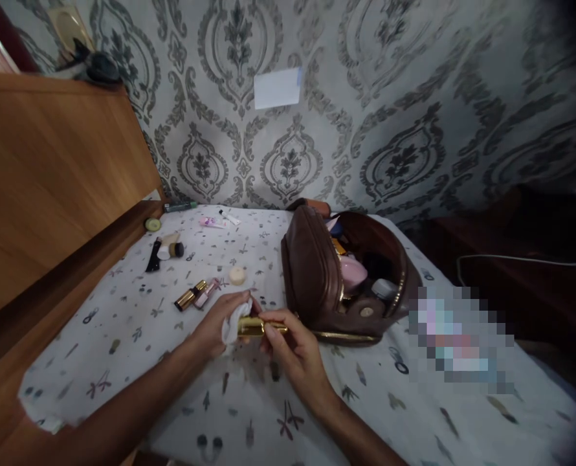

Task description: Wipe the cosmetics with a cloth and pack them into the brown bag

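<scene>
gold tube held between right hand and left hand with cloth.

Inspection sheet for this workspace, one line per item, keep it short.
Surface: printed white cover.
Job's things: gold tube; white cloth at its left end.
Clutter: open brown bag with mixed contents; round beige item; pixelated patch at right, unreadable.
Grips: left grip closed on white cloth; right grip pinching gold tube.
Cables: white cable at far right.
Surroundings: patterned wall behind; wooden panel at left.
</scene>
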`<move>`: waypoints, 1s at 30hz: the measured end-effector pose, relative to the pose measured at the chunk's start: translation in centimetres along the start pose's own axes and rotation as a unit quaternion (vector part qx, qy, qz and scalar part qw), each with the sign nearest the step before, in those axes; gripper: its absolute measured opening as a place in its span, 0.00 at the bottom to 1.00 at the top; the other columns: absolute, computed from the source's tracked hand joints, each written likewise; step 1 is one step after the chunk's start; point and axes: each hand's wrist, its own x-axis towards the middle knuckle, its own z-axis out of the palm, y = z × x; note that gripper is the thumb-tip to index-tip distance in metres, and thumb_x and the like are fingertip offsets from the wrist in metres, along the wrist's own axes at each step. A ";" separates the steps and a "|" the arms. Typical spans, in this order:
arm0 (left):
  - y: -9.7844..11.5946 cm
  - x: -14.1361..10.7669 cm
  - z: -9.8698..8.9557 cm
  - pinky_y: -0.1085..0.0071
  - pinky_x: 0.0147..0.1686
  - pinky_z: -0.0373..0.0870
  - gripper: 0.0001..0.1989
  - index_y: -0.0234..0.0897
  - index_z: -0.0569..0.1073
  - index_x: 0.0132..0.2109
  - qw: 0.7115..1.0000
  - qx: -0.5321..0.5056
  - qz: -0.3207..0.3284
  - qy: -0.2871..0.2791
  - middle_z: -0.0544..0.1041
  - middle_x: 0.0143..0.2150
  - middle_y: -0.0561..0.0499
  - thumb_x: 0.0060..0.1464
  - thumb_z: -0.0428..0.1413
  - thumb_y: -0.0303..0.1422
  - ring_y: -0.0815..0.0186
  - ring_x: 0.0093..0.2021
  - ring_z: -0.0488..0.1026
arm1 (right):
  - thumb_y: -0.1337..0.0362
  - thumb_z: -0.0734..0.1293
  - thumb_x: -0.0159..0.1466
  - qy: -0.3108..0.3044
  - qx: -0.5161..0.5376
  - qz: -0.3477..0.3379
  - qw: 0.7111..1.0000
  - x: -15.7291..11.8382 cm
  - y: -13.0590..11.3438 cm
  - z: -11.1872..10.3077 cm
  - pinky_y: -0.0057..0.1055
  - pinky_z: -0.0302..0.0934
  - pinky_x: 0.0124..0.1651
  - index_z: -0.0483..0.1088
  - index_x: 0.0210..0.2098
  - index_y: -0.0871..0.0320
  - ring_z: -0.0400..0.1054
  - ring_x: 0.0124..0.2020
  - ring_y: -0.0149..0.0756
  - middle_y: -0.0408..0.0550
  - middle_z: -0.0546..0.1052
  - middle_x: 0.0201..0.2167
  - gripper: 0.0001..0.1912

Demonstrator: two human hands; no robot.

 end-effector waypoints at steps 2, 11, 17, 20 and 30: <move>-0.1 0.0 0.1 0.80 0.11 0.45 0.23 0.35 0.73 0.31 0.999 -0.031 -0.005 0.017 0.69 0.21 0.55 0.45 0.62 0.53 0.74 0.16 0.62 | 0.57 0.63 0.69 0.017 -0.004 -0.007 1.000 -0.1 0.2 0.2 0.26 0.66 0.30 0.72 0.44 0.54 0.71 0.27 0.31 0.45 0.75 0.33 0.10; -2.2 -0.3 1.3 0.76 0.17 0.61 0.26 0.38 0.71 0.43 0.982 0.004 0.139 0.127 0.72 0.29 0.54 0.54 0.53 0.57 0.71 0.22 0.66 | 0.60 0.64 0.68 0.079 -0.149 -0.030 0.985 -0.9 1.1 0.1 0.35 0.69 0.48 0.71 0.49 0.55 0.75 0.44 0.40 0.51 0.79 0.43 0.12; -2.4 -0.8 0.3 0.73 0.36 0.68 0.19 0.42 0.65 0.49 0.953 0.199 0.220 0.063 0.72 0.35 0.56 0.54 0.61 0.41 0.67 0.34 0.69 | 0.62 0.64 0.66 0.086 -0.164 -0.028 0.982 -1.0 1.6 -0.2 0.35 0.70 0.46 0.71 0.48 0.55 0.75 0.41 0.39 0.50 0.79 0.42 0.12; -2.1 -0.4 0.0 0.74 0.32 0.65 0.12 0.41 0.67 0.41 0.950 0.224 0.208 0.056 0.68 0.30 0.57 0.58 0.57 0.43 0.68 0.30 0.66 | 0.61 0.64 0.67 0.069 -0.144 -0.005 0.987 -1.1 1.6 -0.1 0.32 0.71 0.40 0.69 0.51 0.55 0.75 0.37 0.37 0.49 0.79 0.40 0.13; -2.0 1.0 -1.4 0.66 0.47 0.65 0.18 0.41 0.71 0.41 0.924 0.260 0.177 0.218 0.72 0.35 0.52 0.60 0.48 0.50 0.60 0.41 0.69 | 0.61 0.66 0.65 0.062 -0.129 -0.021 0.989 -1.1 1.0 0.4 0.28 0.68 0.35 0.69 0.45 0.55 0.73 0.33 0.33 0.45 0.78 0.34 0.09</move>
